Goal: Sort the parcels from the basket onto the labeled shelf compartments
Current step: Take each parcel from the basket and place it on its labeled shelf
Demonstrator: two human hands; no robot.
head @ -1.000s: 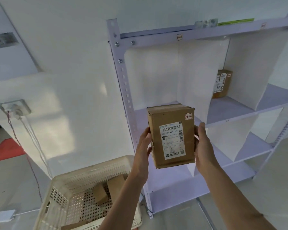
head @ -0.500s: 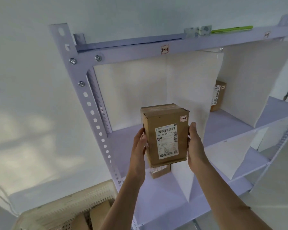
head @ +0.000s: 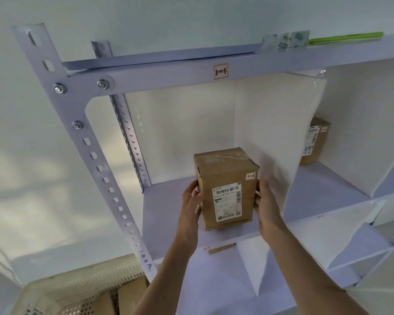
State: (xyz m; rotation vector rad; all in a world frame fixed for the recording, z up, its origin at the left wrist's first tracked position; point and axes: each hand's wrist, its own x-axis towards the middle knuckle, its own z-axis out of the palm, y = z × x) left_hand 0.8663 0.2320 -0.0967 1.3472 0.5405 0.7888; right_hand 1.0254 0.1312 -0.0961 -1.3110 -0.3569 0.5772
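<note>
Placement under way: left hand (head: 190, 209) and right hand (head: 266, 202) hold the parcel (head: 225, 189) upright, fingers clamped on its sides, at the upper left compartment (head: 166, 201) front. Next, probably: slide it in, let go.

Bright, soft light; pale sunlit patches on the wall (head: 27, 183) at mid left (edges blurred). Wide-angle distortion slants the shelf upright (head: 93, 153); focus slightly soft.

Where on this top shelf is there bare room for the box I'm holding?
The left compartment's floor is bare from the rear post to the white divider, behind the held parcel. The next compartment is bare in front; another parcel sits at its back. Tightest: between your right hand and the divider.
</note>
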